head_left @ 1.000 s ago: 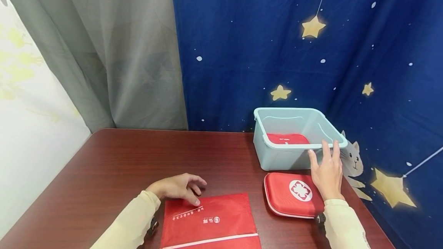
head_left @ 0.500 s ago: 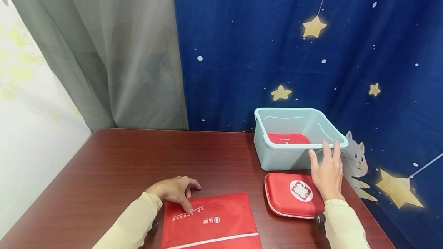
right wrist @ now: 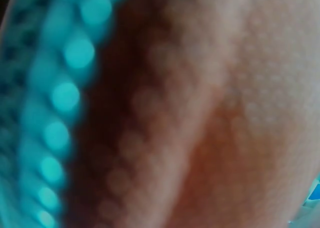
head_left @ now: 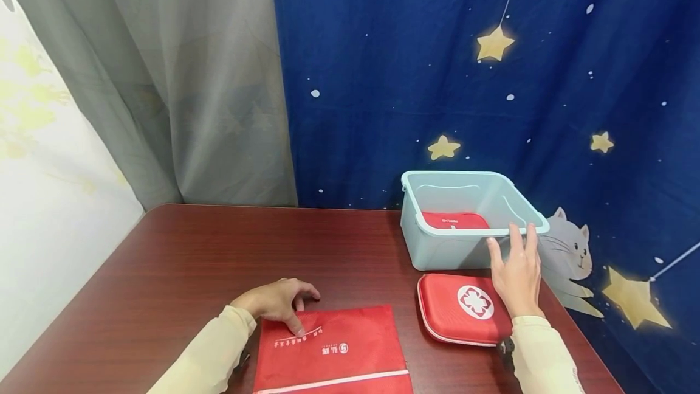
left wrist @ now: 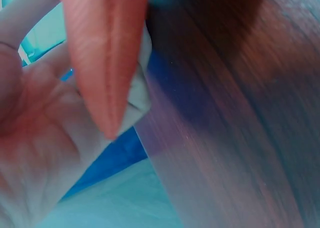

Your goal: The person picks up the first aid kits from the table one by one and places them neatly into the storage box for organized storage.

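A flat red zip pouch [head_left: 361, 336] with white print and a pale zipper lies at the table's front. My left hand [head_left: 276, 303] pinches its far-left edge, thumb on top and fingers beyond the edge. In the left wrist view, a red fabric corner [left wrist: 107, 62] of the pouch is close to the palm. A red first-aid case [head_left: 456, 309] with a white cross emblem lies right of the pouch. Above that case's right end, my right hand [head_left: 516, 275] stretches forward, fingertips at the front rim of the light-blue bin [head_left: 454, 251]. The right wrist view is mostly a blurred close-up.
Inside the bin lies another red case [head_left: 454, 219] with white lettering. The bin stands at the back right of the dark wooden table [head_left: 219, 248], before a blue star-printed curtain [head_left: 372, 78]. A grey curtain [head_left: 224, 78] hangs at the left.
My left thumb has moved back and down onto the pouch's far-left edge, and the fingers have drawn in. The right hand, the bin and the first-aid case stay in place.
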The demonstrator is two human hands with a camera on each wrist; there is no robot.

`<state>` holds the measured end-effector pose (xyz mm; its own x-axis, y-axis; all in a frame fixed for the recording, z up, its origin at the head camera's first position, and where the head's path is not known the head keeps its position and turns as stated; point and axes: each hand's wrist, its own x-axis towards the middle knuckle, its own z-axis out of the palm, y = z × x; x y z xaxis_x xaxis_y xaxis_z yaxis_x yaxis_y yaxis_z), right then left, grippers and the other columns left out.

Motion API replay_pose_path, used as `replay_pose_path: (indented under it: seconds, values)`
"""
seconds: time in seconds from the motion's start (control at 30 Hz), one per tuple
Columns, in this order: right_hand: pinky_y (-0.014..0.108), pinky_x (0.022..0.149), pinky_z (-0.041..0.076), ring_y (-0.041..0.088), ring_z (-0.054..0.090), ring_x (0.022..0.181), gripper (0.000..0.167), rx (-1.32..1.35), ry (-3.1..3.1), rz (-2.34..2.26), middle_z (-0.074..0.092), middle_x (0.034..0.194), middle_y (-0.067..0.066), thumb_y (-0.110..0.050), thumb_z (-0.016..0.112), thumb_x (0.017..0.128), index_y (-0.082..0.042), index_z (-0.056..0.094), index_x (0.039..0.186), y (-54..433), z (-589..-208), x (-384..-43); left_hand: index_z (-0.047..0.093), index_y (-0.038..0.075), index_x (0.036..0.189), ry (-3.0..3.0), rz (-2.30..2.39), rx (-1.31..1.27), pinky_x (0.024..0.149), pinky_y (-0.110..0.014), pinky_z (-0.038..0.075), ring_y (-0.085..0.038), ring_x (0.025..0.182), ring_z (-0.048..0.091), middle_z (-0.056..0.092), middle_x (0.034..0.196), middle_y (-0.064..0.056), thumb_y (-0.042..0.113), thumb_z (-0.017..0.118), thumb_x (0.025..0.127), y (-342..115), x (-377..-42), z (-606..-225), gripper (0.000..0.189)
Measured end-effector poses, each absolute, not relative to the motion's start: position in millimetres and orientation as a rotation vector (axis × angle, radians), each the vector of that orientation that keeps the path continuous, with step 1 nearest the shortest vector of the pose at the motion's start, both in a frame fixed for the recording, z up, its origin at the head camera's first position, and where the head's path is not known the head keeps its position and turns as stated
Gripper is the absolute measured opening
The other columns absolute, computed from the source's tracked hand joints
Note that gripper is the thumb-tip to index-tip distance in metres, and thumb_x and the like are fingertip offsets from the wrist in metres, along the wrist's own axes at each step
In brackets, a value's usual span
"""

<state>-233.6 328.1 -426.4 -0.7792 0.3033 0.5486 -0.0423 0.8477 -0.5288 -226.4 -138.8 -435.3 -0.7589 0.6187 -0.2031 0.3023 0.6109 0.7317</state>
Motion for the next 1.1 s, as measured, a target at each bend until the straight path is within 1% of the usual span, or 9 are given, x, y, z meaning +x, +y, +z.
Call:
replay_pose_path:
  seconds: [0.23, 0.43, 0.6, 0.77, 0.83, 0.97, 1.1]
  values:
    - [0.071, 0.108, 0.025, 0.051, 0.026, 0.142, 0.063, -0.194, -2.385, 0.703, 0.011, 0.165, 0.016, -0.032, 0.056, 0.101, -0.009, 0.033, 0.154, 328.3, -427.3, -233.7, 0.064, 0.006, 0.13, 2.29, 1.084, 0.726, 0.073, -0.03, 0.053, -0.018, 0.081, 0.059, 0.063, 0.085, -0.003, 0.007, 0.091, 0.067, -143.6, -232.8, -442.8, 0.068]
    - [0.072, 0.108, 0.025, 0.053, 0.027, 0.14, 0.063, -0.19, -2.381, 0.702, 0.011, 0.165, 0.017, -0.032, 0.057, 0.1, -0.009, 0.034, 0.154, 328.6, -427.3, -234.1, 0.055, 0.002, 0.139, 2.209, 1.201, 0.818, 0.073, -0.025, 0.053, -0.021, 0.087, 0.065, 0.071, 0.095, -0.006, 0.0, 0.086, 0.071, -146.3, -236.5, -446.6, 0.075]
    - [0.071, 0.108, 0.025, 0.052, 0.028, 0.14, 0.062, -0.189, -2.372, 0.699, 0.013, 0.164, 0.018, -0.032, 0.057, 0.1, -0.009, 0.035, 0.153, 328.4, -427.3, -234.6, 0.051, 0.002, 0.143, 2.239, 1.253, 0.849, 0.077, -0.027, 0.054, -0.022, 0.097, 0.065, 0.07, 0.106, -0.009, -0.002, 0.084, 0.073, -147.2, -239.1, -446.7, 0.077]
    - [0.071, 0.108, 0.025, 0.051, 0.028, 0.141, 0.062, -0.195, -2.375, 0.7, 0.013, 0.164, 0.018, -0.032, 0.057, 0.1, -0.009, 0.035, 0.153, 328.0, -425.4, -233.9, 0.055, 0.002, 0.14, 2.251, 1.258, 0.832, 0.075, -0.027, 0.057, -0.021, 0.093, 0.068, 0.072, 0.104, -0.009, -0.002, 0.082, 0.076, -147.4, -239.8, -443.9, 0.069]
    - [0.071, 0.109, 0.025, 0.051, 0.028, 0.141, 0.062, -0.197, -2.378, 0.703, 0.012, 0.164, 0.017, -0.032, 0.057, 0.1, -0.009, 0.035, 0.153, 327.7, -424.1, -233.3, 0.058, 0.004, 0.138, 2.257, 1.244, 0.823, 0.075, -0.027, 0.056, -0.02, 0.092, 0.067, 0.072, 0.106, -0.008, 0.0, 0.081, 0.078, -147.5, -239.6, -442.2, 0.063]
    - [0.07, 0.109, 0.025, 0.051, 0.028, 0.141, 0.062, -0.197, -2.379, 0.707, 0.013, 0.164, 0.018, -0.032, 0.057, 0.1, -0.009, 0.035, 0.153, 327.4, -422.6, -232.6, 0.067, 0.006, 0.129, 2.28, 1.195, 0.832, 0.078, -0.026, 0.054, -0.018, 0.094, 0.065, 0.071, 0.113, -0.006, 0.002, 0.079, 0.081, -147.4, -238.8, -440.7, 0.05]
    - [0.07, 0.109, 0.024, 0.052, 0.028, 0.14, 0.061, -0.193, -2.377, 0.704, 0.013, 0.164, 0.018, -0.032, 0.057, 0.1, -0.009, 0.035, 0.153, 327.5, -422.8, -233.1, 0.07, 0.003, 0.123, 2.219, 1.215, 0.818, 0.079, -0.027, 0.054, -0.019, 0.09, 0.066, 0.073, 0.107, -0.006, 0.0, 0.077, 0.082, -145.9, -237.7, -440.8, 0.041]
